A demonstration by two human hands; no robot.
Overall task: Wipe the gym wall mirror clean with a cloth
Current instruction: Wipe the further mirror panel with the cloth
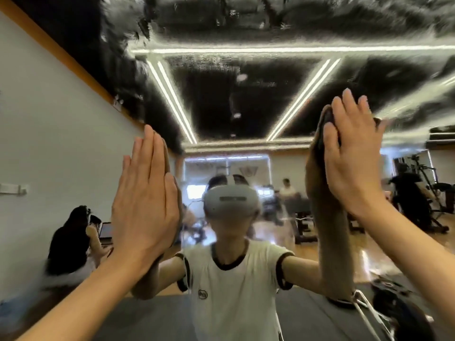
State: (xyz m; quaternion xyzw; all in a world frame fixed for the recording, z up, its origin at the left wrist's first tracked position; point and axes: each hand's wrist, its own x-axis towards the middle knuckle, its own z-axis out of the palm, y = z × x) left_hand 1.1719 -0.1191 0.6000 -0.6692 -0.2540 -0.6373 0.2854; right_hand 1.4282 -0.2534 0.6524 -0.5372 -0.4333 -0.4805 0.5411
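Mirror (246, 99) streaked (upper part); hands (145, 200) flat against glass.

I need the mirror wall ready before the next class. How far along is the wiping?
Done: the lower mirror reflects the room sharply. In hand: the right hand presses a dark cloth flat against the glass at the streaks' lower edge; the left hand rests flat on the mirror. Left: the smeary band across the upper part.

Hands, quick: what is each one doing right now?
Left hand: open, flat against the mirror, holding nothing.
Right hand: open, straight fingers pressing a dark cloth to the mirror.
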